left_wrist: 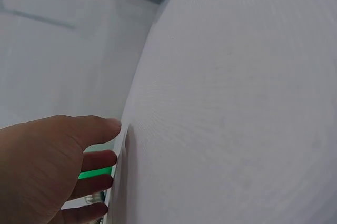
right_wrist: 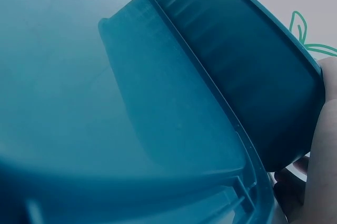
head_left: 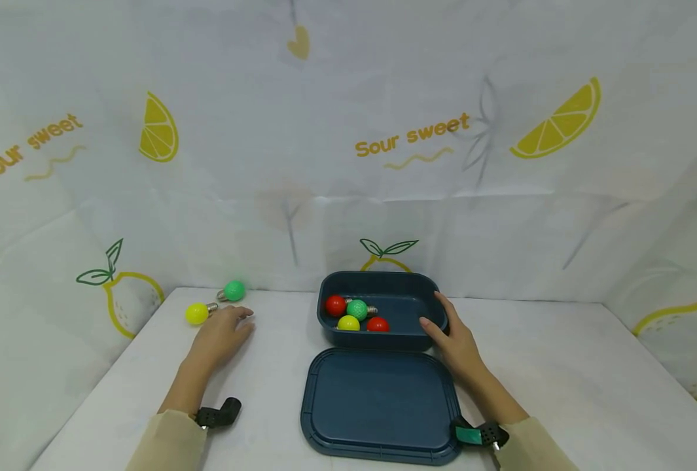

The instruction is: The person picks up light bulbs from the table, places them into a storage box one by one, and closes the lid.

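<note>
My left hand hovers low over the table's left side with fingers relaxed and nothing in its grasp. Just beyond it lie a yellow light bulb and a green light bulb; in the left wrist view the green bulb shows between the fingers. A dark blue plastic box stands at the back middle. Inside it, toward the left, are two red bulbs, a green bulb and a yellow bulb. My right hand holds the box's right end, thumb over the rim, fingers outside.
The matching dark blue lid lies flat in front of the box, its near right corner beside my right wrist. A white printed sheet hangs as a backdrop right behind the table.
</note>
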Demonstrator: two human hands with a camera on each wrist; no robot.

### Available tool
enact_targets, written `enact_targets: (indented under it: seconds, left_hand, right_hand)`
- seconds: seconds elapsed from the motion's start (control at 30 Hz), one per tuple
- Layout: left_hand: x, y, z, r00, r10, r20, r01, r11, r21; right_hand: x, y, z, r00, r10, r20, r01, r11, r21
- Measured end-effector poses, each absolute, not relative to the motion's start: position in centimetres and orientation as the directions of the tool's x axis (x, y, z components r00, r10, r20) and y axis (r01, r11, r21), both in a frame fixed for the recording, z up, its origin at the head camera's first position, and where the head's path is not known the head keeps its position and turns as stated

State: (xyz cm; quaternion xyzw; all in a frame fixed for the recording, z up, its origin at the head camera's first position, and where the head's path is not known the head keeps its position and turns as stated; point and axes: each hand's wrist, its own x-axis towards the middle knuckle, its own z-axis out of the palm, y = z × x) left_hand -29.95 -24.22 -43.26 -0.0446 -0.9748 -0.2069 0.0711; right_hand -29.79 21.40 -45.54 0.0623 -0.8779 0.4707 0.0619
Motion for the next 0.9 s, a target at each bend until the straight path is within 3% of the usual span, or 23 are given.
enact_targets:
  seconds: [0.17,0.3,0.43,0.53,0.63,0.9]
  left_hand:
    - [-30.0,-24.2,-43.3,-0.985,0.042,0.168,0.108,0.907,0.408]
    - [-30.0,-24.4,-43.2,-0.959,-0.018,0.283,0.107,0.900,0.421]
    - [-30.0,-25.1,-43.0,-0.866,-0.103,0.489,0.129,0.899,0.418]
    - [-29.9,-25.9,-43.1,-0.805,-0.158,0.571,0.125,0.897,0.424]
    - [-29.8,-26.7,-43.3,-0.799,-0.209,0.564,0.085,0.889,0.450]
    - [-29.7,-27.9,-44.0,-0.892,-0.252,0.376,-0.037,0.869,0.494]
  right_hand:
    - [-29.8,21.4,-45.5,-0.985,-0.050,0.163,-0.163,0.551,-0.818]
    - [-29.8,21.4,-45.5,-0.985,-0.051,0.165,-0.166,0.551,-0.818]
    - [-29.8,21.4,-45.5,-0.984,-0.054,0.167,-0.169,0.549,-0.819]
    - [-29.8,21.3,-45.5,-0.984,-0.055,0.167,-0.170,0.547,-0.819]
    - [-29.9,21.4,-45.5,-0.985,-0.053,0.164,-0.166,0.548,-0.820]
    - [-29.9,21.4,-45.5,-0.986,-0.045,0.160,-0.158,0.555,-0.817]
